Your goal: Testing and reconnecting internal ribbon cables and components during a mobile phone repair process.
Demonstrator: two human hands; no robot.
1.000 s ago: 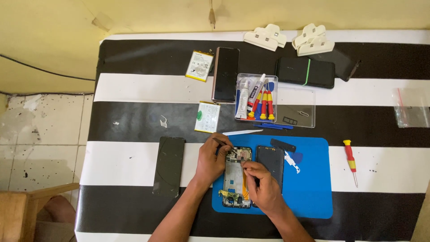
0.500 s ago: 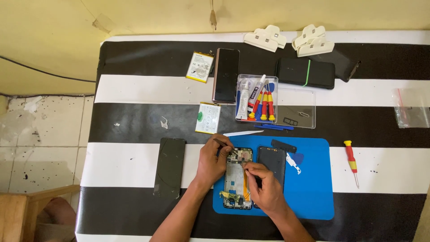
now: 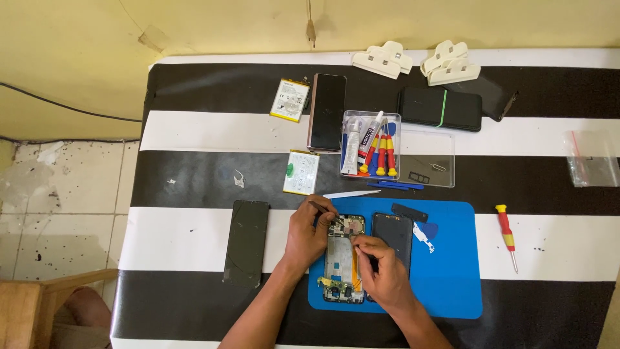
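Note:
An opened phone frame (image 3: 340, 266) with its circuit boards showing lies on a blue mat (image 3: 445, 271). My left hand (image 3: 309, 238) rests at the frame's upper left and grips thin tweezers (image 3: 325, 211) whose tip points at the top board. My right hand (image 3: 382, 270) lies over the frame's right edge, fingers curled on a small dark tool that is mostly hidden. A black phone screen (image 3: 392, 234) lies just right of the frame, partly under my right hand.
A clear box of screwdrivers (image 3: 371, 145), two batteries (image 3: 301, 172), a dark phone (image 3: 328, 111), a black panel (image 3: 246, 242), a red-yellow screwdriver (image 3: 506, 234), a blue pick (image 3: 427, 230), white clamps (image 3: 383, 59) and a plastic bag (image 3: 590, 159) lie on the striped table (image 3: 194, 129).
My right hand has shifted slightly up along the frame's right edge. The left hand with the tweezers stays at the frame's top left.

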